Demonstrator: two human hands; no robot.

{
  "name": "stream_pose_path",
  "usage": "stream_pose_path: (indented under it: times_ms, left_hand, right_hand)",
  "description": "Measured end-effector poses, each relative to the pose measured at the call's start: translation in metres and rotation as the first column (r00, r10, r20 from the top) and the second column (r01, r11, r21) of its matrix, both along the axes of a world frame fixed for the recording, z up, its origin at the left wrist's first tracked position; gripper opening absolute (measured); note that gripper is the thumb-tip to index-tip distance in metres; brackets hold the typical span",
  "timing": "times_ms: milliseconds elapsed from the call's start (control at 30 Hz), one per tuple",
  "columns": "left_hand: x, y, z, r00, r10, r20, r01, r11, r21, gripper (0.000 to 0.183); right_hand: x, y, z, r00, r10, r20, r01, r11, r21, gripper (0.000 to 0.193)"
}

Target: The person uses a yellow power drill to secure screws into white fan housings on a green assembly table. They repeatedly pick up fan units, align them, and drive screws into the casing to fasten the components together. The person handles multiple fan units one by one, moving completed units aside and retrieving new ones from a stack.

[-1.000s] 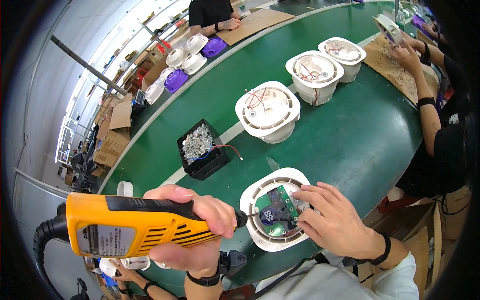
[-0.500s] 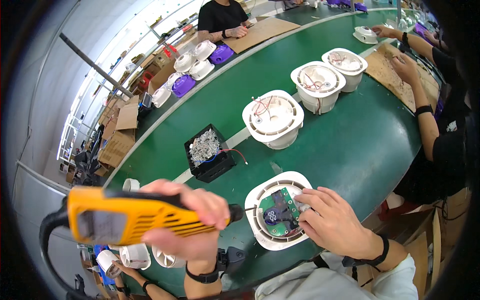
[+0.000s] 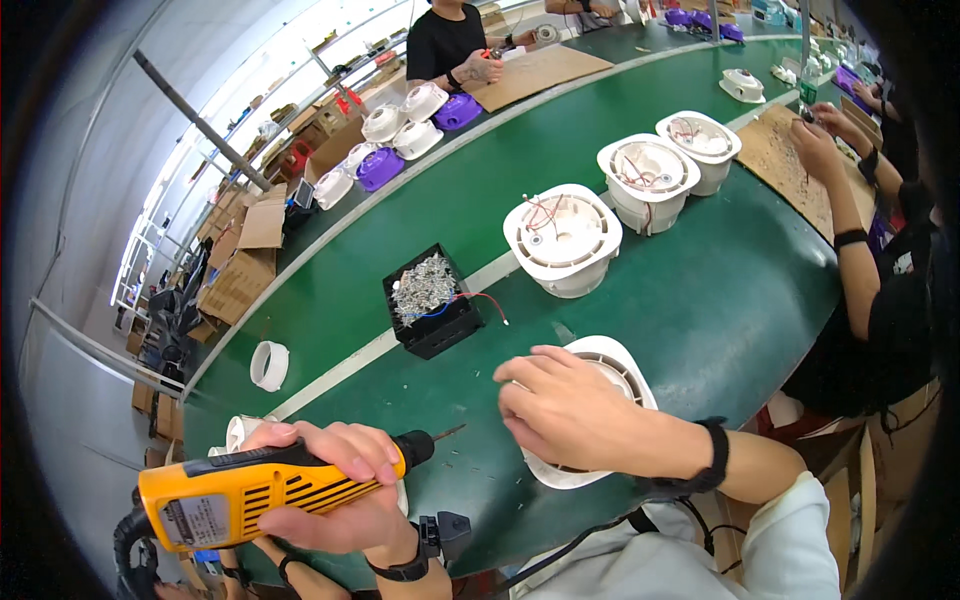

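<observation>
My left hand (image 3: 345, 490) is wrapped round a yellow and black electric screwdriver (image 3: 250, 492). Its thin bit points right and slightly up, clear of any part. Across the middle of a round-cornered white housing (image 3: 632, 372), my right hand (image 3: 570, 415) lies palm down. Those fingers are bent and close together, with the tips out of sight; what they hold, if anything, is hidden. The green circuit board inside this housing is covered by the hand. Beyond it stands a black box (image 3: 432, 338) heaped with small metal screws (image 3: 422, 285), a red and blue wire trailing over its edge.
Several white housings with red wires, the closest one (image 3: 562, 240) among them, stand along the green table (image 3: 700, 290). A white ring (image 3: 269, 366) lies at left. Loose screws dot the tabletop near the bit. Co-workers' hands are at the far side, right and lower left.
The screwdriver has moved down, its bit away from the housing. My right hand has shifted left and now covers the circuit board. The whole view has swung slightly.
</observation>
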State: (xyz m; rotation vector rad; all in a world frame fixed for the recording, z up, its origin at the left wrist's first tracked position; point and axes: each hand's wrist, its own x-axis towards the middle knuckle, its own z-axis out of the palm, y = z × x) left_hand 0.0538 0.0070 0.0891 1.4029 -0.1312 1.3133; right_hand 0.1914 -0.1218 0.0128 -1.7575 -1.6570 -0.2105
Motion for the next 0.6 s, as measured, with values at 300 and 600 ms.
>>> stream_pose_path:
  times_ms: [300, 600]
  left_hand:
    - [-0.031, 0.018, -0.028, 1.000, -0.009, -0.021, 0.006, 0.987, -0.161, 0.065]
    - [-0.028, 0.019, -0.013, 0.993, -0.113, 0.012, 0.114, 0.990, -0.085, 0.070]
  right_hand:
    - [0.005, 0.027, -0.002, 0.999, 0.037, 0.026, -0.033, 0.991, -0.130, 0.010]
    - [0.017, -0.006, 0.015, 0.996, 0.083, 0.024, -0.074, 0.961, -0.267, 0.013]
